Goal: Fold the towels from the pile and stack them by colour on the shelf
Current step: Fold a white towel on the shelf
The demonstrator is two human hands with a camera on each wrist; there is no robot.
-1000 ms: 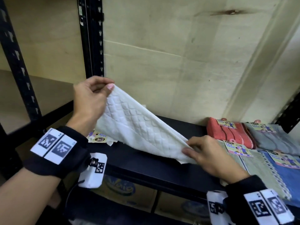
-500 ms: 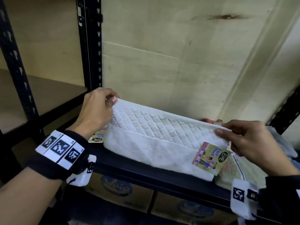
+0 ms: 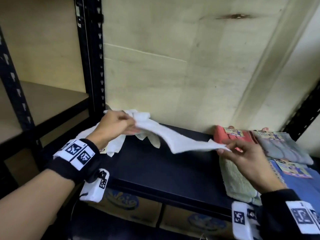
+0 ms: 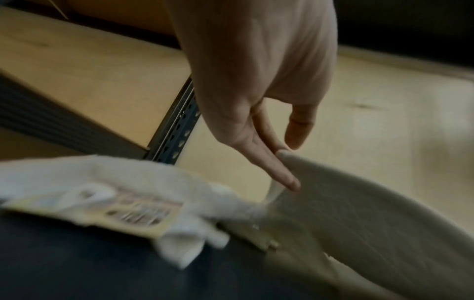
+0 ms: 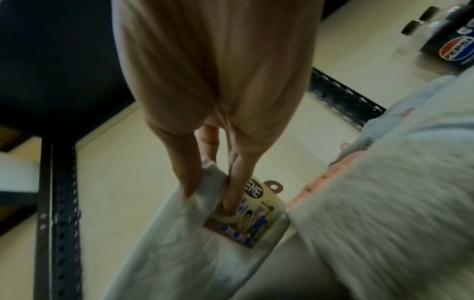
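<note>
Black metal shelf (image 3: 155, 172), dark deck, plywood wall behind. Folded towels already sat at the right end: coral towel (image 3: 230, 135) at the back, grey towel (image 3: 284, 146) beside it, green towel (image 3: 239, 181) and blue towel (image 3: 304, 186) nearer the front edge.

White towel (image 3: 180, 141) hung stretched above the deck between both hands, which were well apart. Another rumpled white towel (image 3: 114, 144) lay under the left wrist.

Left hand (image 3: 116, 125) gripped the bunched end near the upright post; right hand (image 3: 245, 153) pinched the far corner just above the green towel.

Paper tag (image 5: 246, 215) lay under the right fingertips (image 5: 231, 205), against the cloth.

Risks, as judged:
- Right pinch looked thin, on a corner only; a tug from the left could pull it free and drop the span.
- Left end was wadded, so edges may not line up and the fold would come out crooked.
- Right hand worked close over the green towel; a low sweep could drag it off the front edge.
- Loose tag could get creased or tear.
</note>
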